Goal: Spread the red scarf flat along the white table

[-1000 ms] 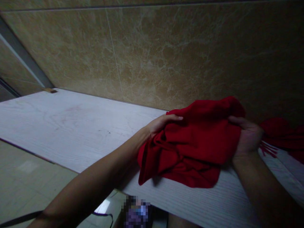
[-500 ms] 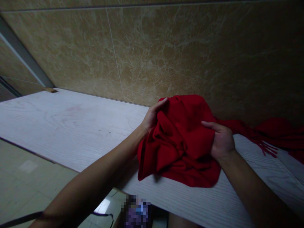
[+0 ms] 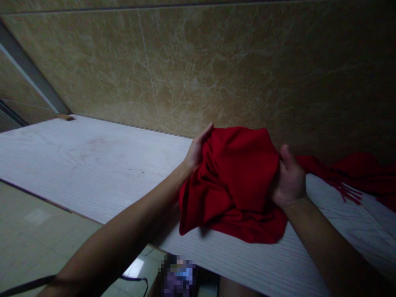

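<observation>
A crumpled red cloth [image 3: 235, 181] is bunched up above a pale wood-grain table [image 3: 93, 165]. My left hand [image 3: 198, 150] grips its left upper side with the fingers curled behind the fabric. My right hand [image 3: 289, 181] clasps the cloth's right side, thumb up, fingers hidden in the folds. The cloth's lower folds rest on the table near its front edge. A red tail of the cloth with a fringe [image 3: 346, 189] trails away to the right along the table.
A marbled beige tiled wall [image 3: 216, 70] rises right behind the table. A small wooden block [image 3: 64, 117] lies at the table's far left corner. The tiled floor [image 3: 31, 235] shows at lower left. A blurred patch [image 3: 179, 276] sits below the table's front edge.
My right hand moved left along the cloth and gathered it in, so the bundle is tighter and taller. My left hand shifted up onto the cloth's upper left side.
</observation>
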A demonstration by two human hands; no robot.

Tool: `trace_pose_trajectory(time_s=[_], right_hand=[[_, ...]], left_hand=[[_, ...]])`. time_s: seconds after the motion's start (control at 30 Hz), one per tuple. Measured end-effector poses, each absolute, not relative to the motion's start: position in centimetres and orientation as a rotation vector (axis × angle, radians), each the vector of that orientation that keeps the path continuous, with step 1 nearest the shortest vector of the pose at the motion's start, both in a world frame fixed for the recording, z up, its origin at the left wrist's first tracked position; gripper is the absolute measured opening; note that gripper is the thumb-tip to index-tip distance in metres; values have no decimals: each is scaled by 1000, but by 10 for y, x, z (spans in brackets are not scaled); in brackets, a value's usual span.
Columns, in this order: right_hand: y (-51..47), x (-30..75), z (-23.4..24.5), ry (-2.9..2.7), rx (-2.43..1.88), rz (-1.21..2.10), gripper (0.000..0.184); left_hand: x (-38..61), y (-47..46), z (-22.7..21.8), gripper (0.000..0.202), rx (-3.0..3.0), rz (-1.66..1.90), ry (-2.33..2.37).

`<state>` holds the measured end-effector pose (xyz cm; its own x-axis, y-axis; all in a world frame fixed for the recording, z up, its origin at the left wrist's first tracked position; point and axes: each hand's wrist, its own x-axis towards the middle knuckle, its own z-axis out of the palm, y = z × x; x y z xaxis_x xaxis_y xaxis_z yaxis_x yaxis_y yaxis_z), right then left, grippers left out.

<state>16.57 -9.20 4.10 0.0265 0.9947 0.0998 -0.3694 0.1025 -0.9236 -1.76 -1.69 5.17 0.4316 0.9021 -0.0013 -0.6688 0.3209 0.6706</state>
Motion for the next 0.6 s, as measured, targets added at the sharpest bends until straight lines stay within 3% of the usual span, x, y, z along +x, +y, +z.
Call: trace_pose_trajectory(time_s=[0.23, 0.43, 0.6], right_hand=[[-89, 172, 37, -995, -830, 1275, 57], [-88, 171, 35, -970, -842, 1203, 45], [-85, 168, 33, -837, -913, 1308, 53]], left_hand=[[-16, -22, 52, 35, 661, 1031, 392], [-14, -30, 53, 38, 665, 966, 373], [-11, -40, 51, 31, 733, 815, 353]])
